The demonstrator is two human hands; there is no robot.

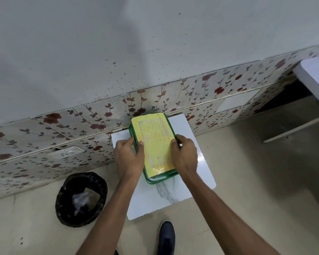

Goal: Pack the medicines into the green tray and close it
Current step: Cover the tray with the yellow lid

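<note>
The green tray [157,178] stands on a small white marble-patterned table [166,197], close to the wall. A yellow lid with a printed label [155,142] lies over its top and covers the inside, so no medicines show. My left hand [130,154] grips the tray's left edge, thumb on the lid. My right hand [184,153] grips the right edge, fingers curled over the lid's rim. Both hands press on the lid from the two long sides.
A bin lined with a black bag [81,198] stands on the floor left of the table. A wall with flowered tiles [63,129] rises right behind the table. A white table edge [315,80] juts in at far right. My dark shoe [166,236] is below the table.
</note>
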